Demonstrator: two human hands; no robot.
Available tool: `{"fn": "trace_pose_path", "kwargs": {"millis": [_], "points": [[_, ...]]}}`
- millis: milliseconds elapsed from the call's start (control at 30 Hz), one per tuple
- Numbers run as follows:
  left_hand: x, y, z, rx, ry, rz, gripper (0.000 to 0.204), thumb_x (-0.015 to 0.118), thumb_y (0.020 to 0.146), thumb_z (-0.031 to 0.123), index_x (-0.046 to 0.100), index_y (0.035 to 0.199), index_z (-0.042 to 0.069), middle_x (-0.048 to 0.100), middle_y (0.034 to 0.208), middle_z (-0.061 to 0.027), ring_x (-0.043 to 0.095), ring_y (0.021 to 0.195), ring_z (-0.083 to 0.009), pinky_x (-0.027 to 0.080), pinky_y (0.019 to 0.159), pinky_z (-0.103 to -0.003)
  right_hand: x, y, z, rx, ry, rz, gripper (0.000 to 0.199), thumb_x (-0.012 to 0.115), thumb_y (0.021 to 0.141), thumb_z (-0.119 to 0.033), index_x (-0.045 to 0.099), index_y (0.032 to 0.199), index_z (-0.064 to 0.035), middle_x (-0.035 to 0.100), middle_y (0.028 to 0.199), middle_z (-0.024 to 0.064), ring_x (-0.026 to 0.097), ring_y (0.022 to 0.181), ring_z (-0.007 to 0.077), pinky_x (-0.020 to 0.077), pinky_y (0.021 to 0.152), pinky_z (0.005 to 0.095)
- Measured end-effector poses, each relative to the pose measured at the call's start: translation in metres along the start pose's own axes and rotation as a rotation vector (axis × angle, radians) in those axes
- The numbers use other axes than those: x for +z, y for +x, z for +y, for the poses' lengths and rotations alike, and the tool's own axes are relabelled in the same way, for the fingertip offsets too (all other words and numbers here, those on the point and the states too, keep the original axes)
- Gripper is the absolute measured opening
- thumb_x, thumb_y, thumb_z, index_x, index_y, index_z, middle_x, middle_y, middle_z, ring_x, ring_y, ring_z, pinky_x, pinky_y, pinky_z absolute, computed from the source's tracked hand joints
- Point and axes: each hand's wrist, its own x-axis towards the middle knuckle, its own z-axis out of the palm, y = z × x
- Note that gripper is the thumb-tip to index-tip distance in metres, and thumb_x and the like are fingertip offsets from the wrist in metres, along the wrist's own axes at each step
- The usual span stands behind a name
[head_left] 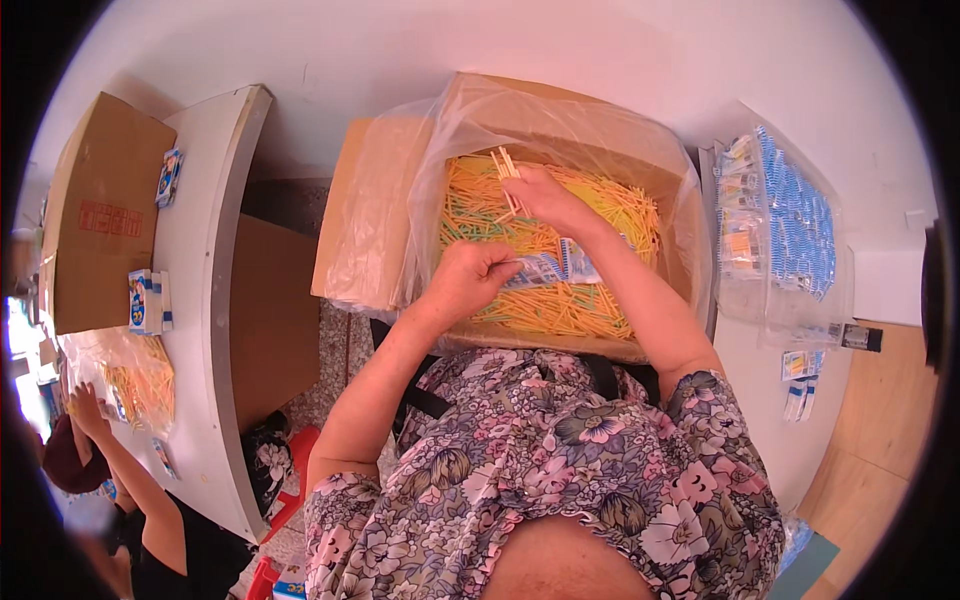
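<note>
A cardboard box (382, 190) lined with clear plastic (430, 170) stands before me, holding a deep heap of thin sticks (570, 310), mostly orange and yellow with some green. Over the heap's far part, my right hand (545, 197) is closed around a small bundle of pale sticks (507, 172), tilted upward. My left hand (470, 277) is nearer, its fingers pinched at the end of a clear and blue printed plastic packet (537, 270). Another such packet (580, 262) lies beside it on the sticks, partly behind my right forearm.
At right, a clear plastic bin (790, 220) holds many blue-and-white packets. A few packets (802, 365) lie on the surface below it. At left, a white table (205, 330) carries a cardboard carton (112, 215) and small packs (150, 302); a co-worker's arm (140, 480) reaches over sticks there.
</note>
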Motion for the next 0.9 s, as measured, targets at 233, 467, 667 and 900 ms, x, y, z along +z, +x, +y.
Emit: {"fn": "trace_pose_path", "kwargs": {"millis": [233, 467, 667, 900], "points": [[0.004, 0.001, -0.003, -0.051, -0.107, 0.036, 0.011, 0.064, 0.082, 0.009, 0.061, 0.079, -0.001, 0.055, 0.062, -0.0156, 0.049, 0.051, -0.0229, 0.042, 0.052, -0.033, 0.016, 0.018, 0.006, 0.259, 0.913, -0.046, 0.016, 0.051, 0.091, -0.016, 0.054, 0.097, -0.0013, 0.062, 0.083, 0.0106, 0.062, 0.07, 0.0204, 0.0523, 0.056, 0.0361], [0.005, 0.002, -0.003, -0.097, -0.133, 0.023, 0.012, 0.064, 0.082, 0.009, 0.06, 0.079, -0.002, 0.054, 0.061, -0.0138, 0.046, 0.051, -0.0174, 0.041, 0.052, -0.031, 0.021, 0.048, 0.018, 0.206, 1.159, 0.083, 0.014, 0.051, 0.09, -0.014, 0.054, 0.097, -0.0027, 0.059, 0.079, 0.0078, 0.058, 0.065, 0.019, 0.0488, 0.053, 0.033], [0.001, 0.0, -0.005, -0.13, -0.127, -0.026, 0.011, 0.061, 0.087, 0.007, 0.064, 0.088, -0.004, 0.058, 0.067, 0.0011, 0.047, 0.065, -0.0038, 0.043, 0.057, -0.023, 0.019, 0.019, -0.004, 0.204, 1.091, -0.035, 0.014, 0.053, 0.093, -0.021, 0.054, 0.095, -0.0073, 0.051, 0.073, -0.0003, 0.048, 0.06, 0.0104, 0.0424, 0.051, 0.0258], [0.004, -0.002, -0.009, -0.202, -0.256, -0.029, 0.013, 0.064, 0.085, 0.011, 0.063, 0.082, -0.002, 0.059, 0.064, -0.0038, 0.049, 0.058, -0.0079, 0.042, 0.056, -0.026, 0.004, -0.022, -0.028, 0.038, 1.281, -0.218, 0.022, 0.052, 0.095, -0.028, 0.046, 0.081, -0.0114, 0.038, 0.066, -0.0051, 0.036, 0.055, 0.0059, 0.0312, 0.047, 0.021]]}}
